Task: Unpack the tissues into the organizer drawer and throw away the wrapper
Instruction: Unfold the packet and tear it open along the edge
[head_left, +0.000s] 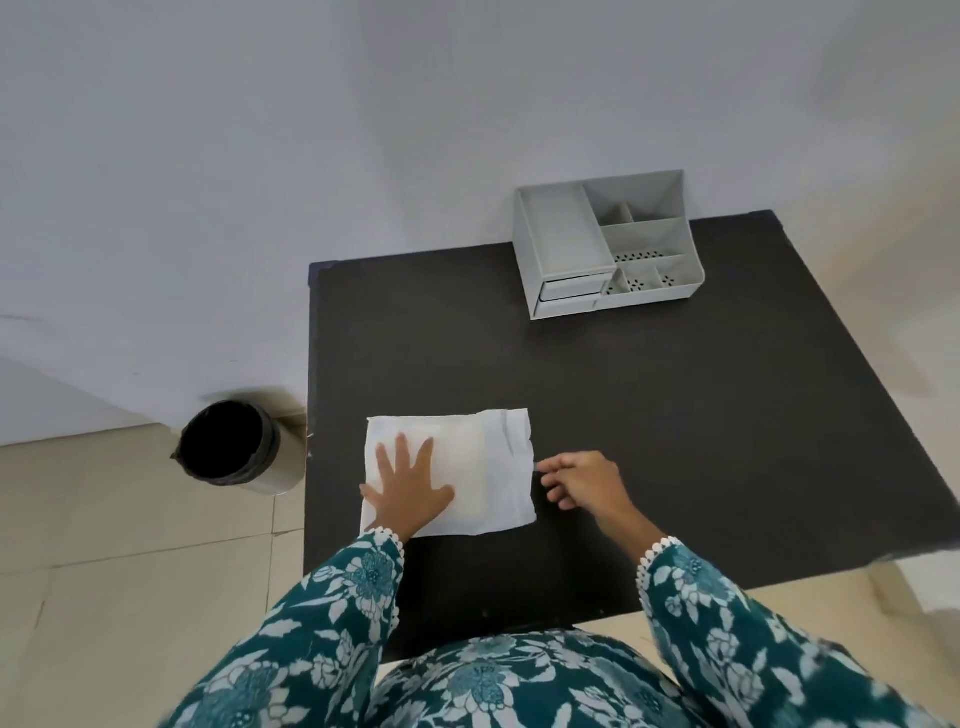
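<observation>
A white pack of tissues (483, 467) in its wrapper lies flat on the dark table (675, 415), near the front left. My left hand (410, 488) rests flat on the pack's left half with fingers spread. My right hand (582, 480) is at the pack's right edge, thumb and forefinger pinched on a small bit of the wrapper there. The grey organizer (608, 244) stands at the table's far side; its two small drawers (571, 296) at the front left look closed.
A round bin (228, 447) with a black liner stands on the tiled floor just left of the table. A pale wall runs behind the table. My patterned sleeves and body fill the bottom of the view.
</observation>
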